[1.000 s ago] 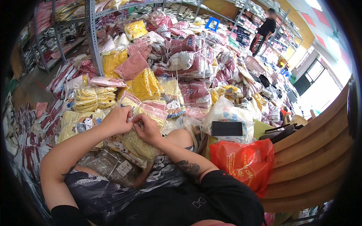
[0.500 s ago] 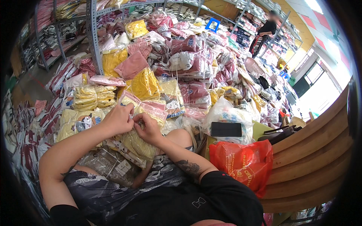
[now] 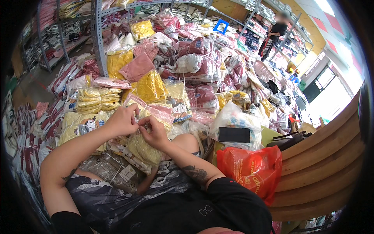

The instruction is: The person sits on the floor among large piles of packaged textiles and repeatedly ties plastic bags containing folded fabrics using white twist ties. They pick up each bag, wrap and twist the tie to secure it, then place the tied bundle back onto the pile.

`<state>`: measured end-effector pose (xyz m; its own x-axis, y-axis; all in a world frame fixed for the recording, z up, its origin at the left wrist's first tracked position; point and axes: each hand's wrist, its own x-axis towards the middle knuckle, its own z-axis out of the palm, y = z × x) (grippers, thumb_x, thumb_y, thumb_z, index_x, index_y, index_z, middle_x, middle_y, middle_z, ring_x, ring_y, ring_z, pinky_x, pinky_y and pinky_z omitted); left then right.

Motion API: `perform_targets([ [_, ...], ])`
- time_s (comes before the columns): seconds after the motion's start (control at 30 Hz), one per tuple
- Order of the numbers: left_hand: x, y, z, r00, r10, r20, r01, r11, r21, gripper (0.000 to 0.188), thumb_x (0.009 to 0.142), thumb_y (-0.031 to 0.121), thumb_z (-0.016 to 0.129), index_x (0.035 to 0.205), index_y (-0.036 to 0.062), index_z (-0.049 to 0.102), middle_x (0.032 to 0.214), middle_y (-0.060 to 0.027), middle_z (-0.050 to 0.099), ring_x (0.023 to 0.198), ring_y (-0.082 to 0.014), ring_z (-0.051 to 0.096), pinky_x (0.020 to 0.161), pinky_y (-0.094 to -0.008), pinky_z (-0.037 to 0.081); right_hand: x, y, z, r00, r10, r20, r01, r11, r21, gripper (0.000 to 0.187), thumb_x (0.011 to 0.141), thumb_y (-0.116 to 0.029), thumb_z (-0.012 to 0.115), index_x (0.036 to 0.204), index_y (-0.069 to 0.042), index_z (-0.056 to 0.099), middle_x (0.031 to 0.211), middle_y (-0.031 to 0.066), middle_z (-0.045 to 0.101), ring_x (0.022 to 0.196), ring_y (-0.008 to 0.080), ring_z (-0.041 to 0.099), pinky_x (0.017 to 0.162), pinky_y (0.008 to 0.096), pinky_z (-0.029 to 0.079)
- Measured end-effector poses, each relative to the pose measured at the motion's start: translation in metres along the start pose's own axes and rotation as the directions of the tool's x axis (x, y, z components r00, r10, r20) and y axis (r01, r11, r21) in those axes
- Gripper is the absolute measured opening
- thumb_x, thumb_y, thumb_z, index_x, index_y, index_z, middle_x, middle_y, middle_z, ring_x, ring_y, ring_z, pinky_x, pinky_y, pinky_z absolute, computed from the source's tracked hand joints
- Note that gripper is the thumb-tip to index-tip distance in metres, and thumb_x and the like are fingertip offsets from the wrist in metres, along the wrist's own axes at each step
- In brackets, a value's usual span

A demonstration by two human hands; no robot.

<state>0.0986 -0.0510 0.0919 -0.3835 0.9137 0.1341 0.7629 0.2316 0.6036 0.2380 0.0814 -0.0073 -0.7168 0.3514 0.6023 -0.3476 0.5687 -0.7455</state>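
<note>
My left hand (image 3: 123, 121) and my right hand (image 3: 154, 132) meet over a pale yellow bundle of plastic-wrapped garments (image 3: 142, 147) that lies against my legs. Fingers and thumbs of both hands are pinched close together, almost touching; whatever they pinch is too small to make out. Just beyond the fingers lies a pink-and-cream bagged garment (image 3: 161, 113). Left of my left hand is another yellow bundle (image 3: 74, 126) with a printed picture. Under my forearms rests a grey-brown bagged bundle (image 3: 113, 173).
A large heap of bagged clothes (image 3: 194, 70) spreads ahead, with a metal shelf post (image 3: 98, 43) at its left. To my right lie a black phone (image 3: 234, 135) on white plastic bags, a red plastic bag (image 3: 247, 167) and a curved wooden piece (image 3: 319, 163). A person (image 3: 274, 35) stands far right.
Both hands stay in nearly the same place over the bundle, with their fingertips shifting only slightly. The far person's arm has moved a little.
</note>
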Motion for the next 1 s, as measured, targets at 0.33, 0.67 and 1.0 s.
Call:
perform_targets([
  [0.33,0.004,-0.015,0.007,0.996,-0.084,0.043,0.086,0.994,-0.068,0.036,0.074,0.014,0.083,0.099,0.0053,0.057,0.07,-0.0056,0.069,0.063,-0.0171,0.068,0.06,-0.034,0.052,0.0,0.004,0.0,0.997,-0.069,0.033,0.071,0.996,-0.053,0.023,0.09,0.001,0.076,0.11,-0.001,0.064,0.098,0.0105,0.074,0.085,0.019,0.074,0.076,0.0309,0.058],
  [0.67,0.008,-0.025,0.005,0.977,-0.212,-0.036,0.207,0.972,-0.114,0.036,0.069,0.017,0.085,0.093,0.0048,0.061,0.076,-0.0066,0.07,0.072,-0.0213,0.071,0.066,-0.0363,0.055,0.0,0.0,0.003,0.999,-0.03,0.043,0.03,1.0,0.009,0.024,0.087,0.003,0.075,0.107,-0.002,0.063,0.097,0.015,0.07,0.092,0.0337,0.071,0.082,0.0411,0.056],
  [1.0,-0.003,-0.021,0.002,1.0,0.023,-0.015,-0.021,0.993,0.115,0.017,0.074,0.017,0.074,0.078,0.0012,0.07,0.072,-0.0156,0.072,0.069,-0.0309,0.073,0.068,-0.0404,0.058,0.0,-0.008,0.004,1.0,-0.005,0.024,0.004,1.0,0.005,0.023,0.09,0.003,0.074,0.109,-0.001,0.062,0.096,0.015,0.069,0.088,0.0297,0.072,0.078,0.0385,0.057],
])
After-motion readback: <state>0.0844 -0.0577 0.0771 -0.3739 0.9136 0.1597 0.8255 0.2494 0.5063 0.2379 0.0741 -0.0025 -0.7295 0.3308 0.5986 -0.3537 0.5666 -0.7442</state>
